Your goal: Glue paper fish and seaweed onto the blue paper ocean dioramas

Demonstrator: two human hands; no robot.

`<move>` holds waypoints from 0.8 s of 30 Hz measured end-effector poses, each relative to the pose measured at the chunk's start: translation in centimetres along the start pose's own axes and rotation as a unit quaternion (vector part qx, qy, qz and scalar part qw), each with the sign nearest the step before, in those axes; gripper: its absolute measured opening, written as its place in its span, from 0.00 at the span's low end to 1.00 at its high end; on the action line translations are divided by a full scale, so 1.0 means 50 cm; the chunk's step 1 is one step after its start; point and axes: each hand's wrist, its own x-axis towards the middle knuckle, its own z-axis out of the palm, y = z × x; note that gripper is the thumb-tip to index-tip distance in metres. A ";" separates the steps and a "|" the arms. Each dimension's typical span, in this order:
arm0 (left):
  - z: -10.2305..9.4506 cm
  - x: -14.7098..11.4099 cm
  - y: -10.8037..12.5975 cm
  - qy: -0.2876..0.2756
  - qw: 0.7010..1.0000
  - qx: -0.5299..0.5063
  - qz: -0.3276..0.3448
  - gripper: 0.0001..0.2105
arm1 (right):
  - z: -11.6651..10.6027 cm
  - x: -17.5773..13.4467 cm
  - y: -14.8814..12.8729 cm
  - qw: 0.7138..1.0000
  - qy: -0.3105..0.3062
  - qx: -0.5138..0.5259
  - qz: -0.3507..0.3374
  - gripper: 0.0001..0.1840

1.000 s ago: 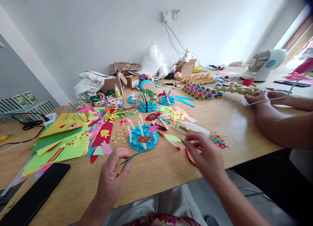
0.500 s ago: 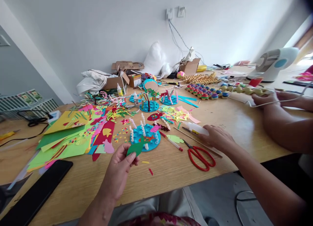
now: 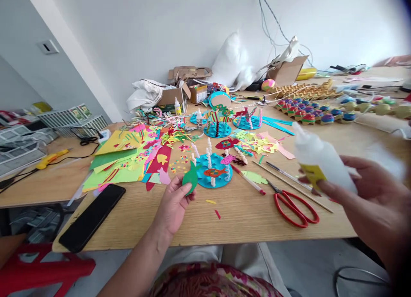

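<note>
Between the thumb and fingers of my left hand (image 3: 175,203) is a green paper fish (image 3: 190,179), held upright above the table's near side. Just behind it sits a blue round base (image 3: 201,173) with white twisted posts and an orange paper fish (image 3: 215,173) on it. My right hand (image 3: 366,194) grips a translucent glue bottle (image 3: 321,160) with a yellow label, raised above the table and tilted with its nozzle up and to the left. Red-handled scissors (image 3: 293,205) lie left of that hand, near a thin wooden stick (image 3: 298,189) and a red-tipped pen (image 3: 248,179).
Stacked coloured paper (image 3: 112,160) and a black phone (image 3: 93,218) lie on the left. Several finished blue bases (image 3: 217,129) stand farther back, with paper scraps (image 3: 261,141) nearby. Painted egg cartons (image 3: 311,111) occupy the back right, and cardboard boxes (image 3: 290,70) line the wall.
My right hand has picked up the glue bottle from the table and raised it. The green fish has turned more upright in my left hand. The view has swung left; the other person's arms are out of frame.
</note>
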 end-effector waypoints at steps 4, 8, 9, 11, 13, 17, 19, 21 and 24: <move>0.013 -0.009 -0.004 -0.009 1.000 -0.009 0.000 0.07 | 0.040 -0.058 -0.018 0.992 -0.127 0.009 0.024 0.21; 0.019 -0.019 -0.011 -0.010 1.000 -0.001 0.011 0.07 | 0.081 -0.086 -0.023 0.980 -0.162 0.082 0.075 0.21; 0.017 -0.021 -0.011 -0.007 0.999 0.016 0.027 0.07 | 0.089 -0.089 -0.022 0.977 -0.164 0.109 0.087 0.22; 0.009 -0.024 -0.007 0.001 0.990 0.091 0.107 0.04 | 0.100 -0.093 -0.021 0.966 -0.163 0.163 0.113 0.24; -0.005 -0.027 0.007 0.010 0.940 0.221 0.261 0.03 | 0.105 -0.096 -0.018 0.954 -0.164 0.210 0.140 0.25; -0.033 -0.040 0.048 0.030 0.713 0.457 0.530 0.12 | 0.108 -0.104 -0.004 0.936 -0.146 0.262 0.185 0.26; -0.040 -0.048 0.062 0.046 0.647 0.496 0.577 0.14 | 0.109 -0.107 0.007 0.940 -0.132 0.254 0.185 0.23; -0.044 -0.053 0.068 0.059 0.628 0.498 0.595 0.14 | 0.111 -0.106 0.018 0.947 -0.135 0.233 0.173 0.21; -0.050 -0.055 0.064 0.069 0.639 0.488 0.591 0.14 | 0.115 -0.104 0.028 0.955 -0.137 0.205 0.164 0.20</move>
